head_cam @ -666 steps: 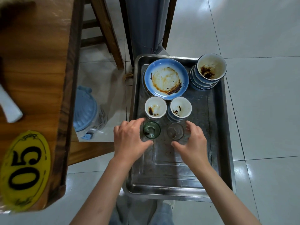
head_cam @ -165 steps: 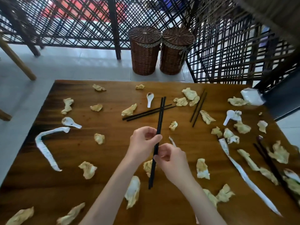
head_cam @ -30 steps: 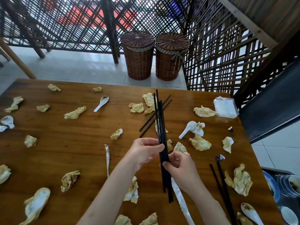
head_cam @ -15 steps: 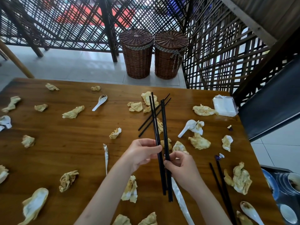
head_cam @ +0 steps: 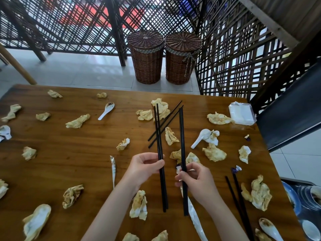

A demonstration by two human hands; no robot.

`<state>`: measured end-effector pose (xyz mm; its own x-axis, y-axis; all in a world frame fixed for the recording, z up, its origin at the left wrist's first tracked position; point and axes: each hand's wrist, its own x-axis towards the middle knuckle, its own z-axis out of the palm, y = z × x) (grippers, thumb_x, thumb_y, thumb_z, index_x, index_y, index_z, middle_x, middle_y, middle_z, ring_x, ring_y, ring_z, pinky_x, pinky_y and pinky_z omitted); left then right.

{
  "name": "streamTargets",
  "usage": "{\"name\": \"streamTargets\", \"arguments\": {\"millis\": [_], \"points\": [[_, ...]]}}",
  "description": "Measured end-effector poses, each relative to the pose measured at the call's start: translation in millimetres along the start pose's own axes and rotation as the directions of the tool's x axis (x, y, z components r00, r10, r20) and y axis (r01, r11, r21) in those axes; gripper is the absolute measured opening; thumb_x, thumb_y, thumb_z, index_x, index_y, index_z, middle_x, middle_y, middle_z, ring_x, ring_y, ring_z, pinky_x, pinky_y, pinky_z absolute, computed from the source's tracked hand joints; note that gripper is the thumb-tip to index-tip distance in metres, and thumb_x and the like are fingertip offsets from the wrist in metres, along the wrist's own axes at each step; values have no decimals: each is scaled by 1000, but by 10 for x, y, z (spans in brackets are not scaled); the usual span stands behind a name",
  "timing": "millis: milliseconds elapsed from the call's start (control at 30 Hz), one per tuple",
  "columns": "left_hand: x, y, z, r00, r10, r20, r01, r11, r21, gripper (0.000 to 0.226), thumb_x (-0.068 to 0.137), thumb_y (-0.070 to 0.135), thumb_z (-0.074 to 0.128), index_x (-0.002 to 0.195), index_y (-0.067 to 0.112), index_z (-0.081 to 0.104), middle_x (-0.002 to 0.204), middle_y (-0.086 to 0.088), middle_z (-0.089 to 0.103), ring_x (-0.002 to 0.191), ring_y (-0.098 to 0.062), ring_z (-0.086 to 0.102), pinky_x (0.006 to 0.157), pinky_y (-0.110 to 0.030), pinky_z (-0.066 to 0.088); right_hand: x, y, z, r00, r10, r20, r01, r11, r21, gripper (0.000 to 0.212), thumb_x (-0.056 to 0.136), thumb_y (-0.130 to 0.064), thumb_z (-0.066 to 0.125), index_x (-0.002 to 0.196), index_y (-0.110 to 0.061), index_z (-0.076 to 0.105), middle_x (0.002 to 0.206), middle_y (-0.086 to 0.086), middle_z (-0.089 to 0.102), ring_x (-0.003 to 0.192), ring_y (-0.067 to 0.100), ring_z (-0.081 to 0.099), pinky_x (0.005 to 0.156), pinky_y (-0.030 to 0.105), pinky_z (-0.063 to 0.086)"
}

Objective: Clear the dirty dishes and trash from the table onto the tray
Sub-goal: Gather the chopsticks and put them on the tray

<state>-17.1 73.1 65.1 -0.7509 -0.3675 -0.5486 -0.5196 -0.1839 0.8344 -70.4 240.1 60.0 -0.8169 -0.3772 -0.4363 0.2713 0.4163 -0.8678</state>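
Left hand (head_cam: 145, 168) pinched one pair of black chopsticks (head_cam: 160, 157); right hand (head_cam: 196, 181) pinched a second pair (head_cam: 182, 145). Both pairs were held apart, above the counter (head_cam: 69, 153) strewn with crumpled napkins (head_cam: 78, 118).

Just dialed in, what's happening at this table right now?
A person is gathering chopsticks. The left hand grips one black pair and the right hand grips another pair, both held above the wooden table. More chopsticks, spoons and crumpled napkins are on the table. The tray with stacked dishes sits at the lower right.
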Motion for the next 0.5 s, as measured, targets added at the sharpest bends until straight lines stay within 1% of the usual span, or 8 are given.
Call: {"name": "streamTargets", "arguments": {"millis": [100,167,200,233,333,367,433,500], "points": [[7,11,-37,999,-36,29,37,999,-31,22,78,21,74,99,22,69,90,3,73,80,-10,70,79,-31,52,18,7,17,1000,-6,-17,6,1000,-1,4,91,-15,59,94,-17,59,76,1,71,66,12,70,60,20,54],[29,41,-52,996,-66,57,68,997,-32,24,78,19,74,101,19,68,90,1,74,82,-14,71,87,-38,50,25,12,23,1000,0,-26,0,1000,3,5,93,-16,55,97,-18,57,73,2,71,64,14,70,59,22,54],[46,60,-60,995,-80,64,82,996,-30,25,77,18,75,100,17,67,89,0,74,82,-15,71,88,-38,50,27,12,24,1000,5,-29,-5,1000,6,6,93,-17,54,99,-18,57,72,2,70,63,16,69,58,23,54],[62,82,-66,994,-90,68,92,996,-24,25,76,17,76,99,16,67,88,-1,74,81,-15,71,85,-36,51,28,13,25,999,9,-31,-9,1000,8,7,94,-17,53,100,-18,56,70,3,70,61,17,69,56,24,54],[93,155,-79,987,-107,117,110,994,-20,23,75,13,76,96,13,65,87,-4,74,79,-17,72,68,-27,54,26,7,39,999,6,-31,-6,1000,-5,5,95,-18,52,97,-20,57,68,3,69,61,18,67,54,28,55],[98,178,-83,983,-113,145,117,993,-23,24,75,11,76,96,11,65,87,-6,74,80,-19,72,67,-25,55,25,1,48,999,3,-32,-4,1000,-12,5,95,-19,52,94,-21,57,68,3,69,62,17,68,55,28,56],[99,213,-81,974,-111,197,112,994,4,25,76,9,75,98,8,63,87,-7,74,82,-21,71,71,-27,57,22,-19,68,1000,-1,-31,0,1000,-18,8,94,-19,52,89,-24,56,71,3,69,64,17,68,56,29,56],[95,241,-68,967,-94,237,85,995,47,27,76,9,75,99,6,61,87,-8,74,84,-22,71,76,-31,57,21,-37,85,1000,3,-15,-3,1000,13,7,95,-17,52,90,-21,56,76,5,69,66,18,69,55,28,56]]}}
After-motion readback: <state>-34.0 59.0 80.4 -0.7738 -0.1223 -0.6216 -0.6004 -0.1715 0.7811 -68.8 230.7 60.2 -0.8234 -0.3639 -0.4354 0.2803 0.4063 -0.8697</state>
